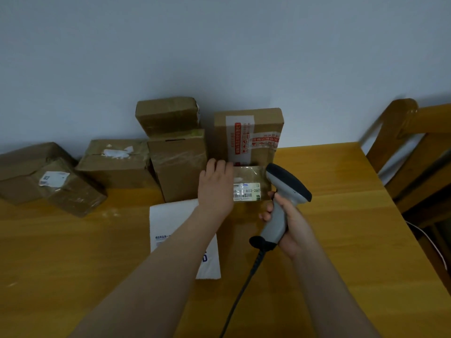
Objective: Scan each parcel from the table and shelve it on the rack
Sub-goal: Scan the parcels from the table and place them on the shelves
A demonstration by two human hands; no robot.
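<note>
Steadying the small parcel (251,175) matters most for this scan: keep its label (246,192) uncovered and aim the scanner (284,191) squarely at the barcode, since the glossy tape may glare. The left hand (216,185) holds the parcel's left side, fingers (211,165) curled over its far edge. The right hand (291,226) grips the scanner's handle, fingers wrapped tightly round it. The parcel sits on the counter (341,215), just on the near side of a taller box (249,132).

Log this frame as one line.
step: scan | left hand: holds small box on table | right hand: grips scanner beside its label | shelved: not yet
</note>
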